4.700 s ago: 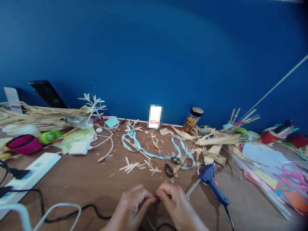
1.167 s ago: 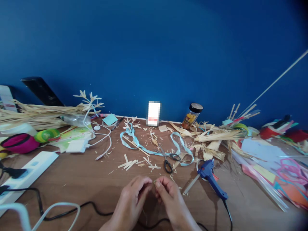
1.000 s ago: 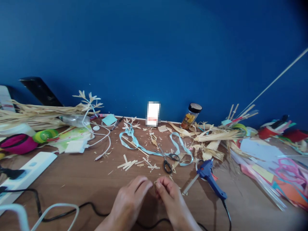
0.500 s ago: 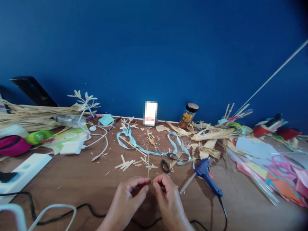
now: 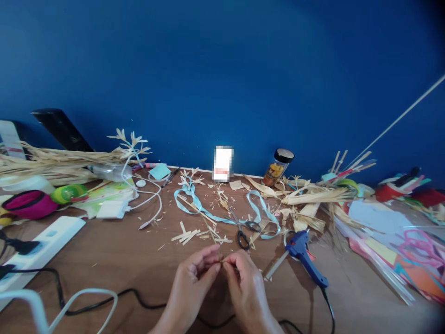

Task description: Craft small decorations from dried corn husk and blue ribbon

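My left hand (image 5: pixel 198 277) and my right hand (image 5: pixel 244 278) meet above the near middle of the table. Between their fingertips they pinch a thin greenish stem (image 5: pixel 213 236), which sticks up and away from me. Its lower end is hidden in my fingers. Just beyond lie short pale strips of dried husk (image 5: pixel 187 235) and scissors (image 5: pixel 242 227) with black handles, blades partly spread. A light blue ribbon (image 5: pixel 196 204) curls behind them, tied to a pale husk flower (image 5: pixel 189 177). To the right of my right hand rests a blue glue gun (image 5: pixel 304 260).
A lit phone (image 5: pixel 223 163) leans on the blue wall, near a black-lidded jar (image 5: pixel 278 167). Husk bundles (image 5: pixel 69 162) lie at the back left, others at right. A white power strip (image 5: pixel 48 239) and black cable (image 5: pixel 146 305) occupy the left and front.
The whole view has shifted slightly to the right. My left fingers have lifted and spread a little, and the stem now tilts to the left. Both hands remain together.
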`<state>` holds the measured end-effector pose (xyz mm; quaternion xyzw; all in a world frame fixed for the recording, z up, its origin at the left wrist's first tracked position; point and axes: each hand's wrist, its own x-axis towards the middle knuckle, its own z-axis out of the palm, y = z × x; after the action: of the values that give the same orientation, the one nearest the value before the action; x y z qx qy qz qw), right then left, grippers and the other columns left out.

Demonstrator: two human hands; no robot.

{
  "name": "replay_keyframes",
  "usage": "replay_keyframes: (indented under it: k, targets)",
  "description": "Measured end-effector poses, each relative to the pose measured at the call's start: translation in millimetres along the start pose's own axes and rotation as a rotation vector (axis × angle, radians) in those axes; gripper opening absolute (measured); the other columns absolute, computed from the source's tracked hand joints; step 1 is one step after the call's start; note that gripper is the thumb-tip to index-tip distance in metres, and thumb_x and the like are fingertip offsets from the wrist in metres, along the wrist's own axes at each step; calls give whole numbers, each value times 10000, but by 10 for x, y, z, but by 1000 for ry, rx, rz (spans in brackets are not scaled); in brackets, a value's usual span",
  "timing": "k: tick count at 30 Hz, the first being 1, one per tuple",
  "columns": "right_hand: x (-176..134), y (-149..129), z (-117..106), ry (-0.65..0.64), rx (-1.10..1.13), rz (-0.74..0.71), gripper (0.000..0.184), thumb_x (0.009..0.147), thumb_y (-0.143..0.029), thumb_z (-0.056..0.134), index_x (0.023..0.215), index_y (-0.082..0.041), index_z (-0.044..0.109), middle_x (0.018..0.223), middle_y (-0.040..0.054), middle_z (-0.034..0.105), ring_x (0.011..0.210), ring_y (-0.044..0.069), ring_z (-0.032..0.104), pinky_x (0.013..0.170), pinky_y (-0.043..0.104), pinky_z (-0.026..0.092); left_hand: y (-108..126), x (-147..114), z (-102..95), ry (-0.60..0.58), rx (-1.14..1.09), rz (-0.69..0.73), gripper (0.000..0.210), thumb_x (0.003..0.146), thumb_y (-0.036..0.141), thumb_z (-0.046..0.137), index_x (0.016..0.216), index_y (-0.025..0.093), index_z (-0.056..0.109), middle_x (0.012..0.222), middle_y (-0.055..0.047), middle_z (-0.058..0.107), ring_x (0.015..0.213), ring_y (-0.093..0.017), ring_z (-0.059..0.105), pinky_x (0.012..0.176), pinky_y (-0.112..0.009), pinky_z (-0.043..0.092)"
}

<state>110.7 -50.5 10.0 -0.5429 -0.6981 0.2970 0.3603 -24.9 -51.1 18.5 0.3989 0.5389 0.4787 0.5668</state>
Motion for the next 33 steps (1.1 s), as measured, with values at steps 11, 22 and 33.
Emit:
replay_keyframes:
  k: [11, 22, 33]
  targets:
    - [5, -5, -2, 34, -105, -87, 191, 874, -186, 395, 752, -191, 542, 756, 35, 536, 679, 153, 494, 611, 237, 365, -64, 9, 21, 52, -34, 3, 334, 687, 237, 637, 973, 185, 472, 744, 0, 655, 708, -129, 623, 684, -228, 476]
    - [-2, -15, 30, -18, 95, 113, 132, 830, -205, 464, 747, -189, 566, 724, 13, 583, 649, 132, 537, 592, 202, 395, -70, -1, 34, 5, 27, 46, 323, 714, 217, 596, 987, 197, 426, 690, 47, 605, 621, -95, 563, 600, -194, 432]
    - [-16, -18, 28, -36, 116, 117, 114, 782, -150, 466, 708, -179, 548, 710, 6, 563, 633, 123, 512, 582, 200, 367, -48, 47, -24, -133, -204, -269, 500, 654, 224, 662, 1065, 177, 381, 643, 40, 593, 558, -93, 540, 566, -212, 395]
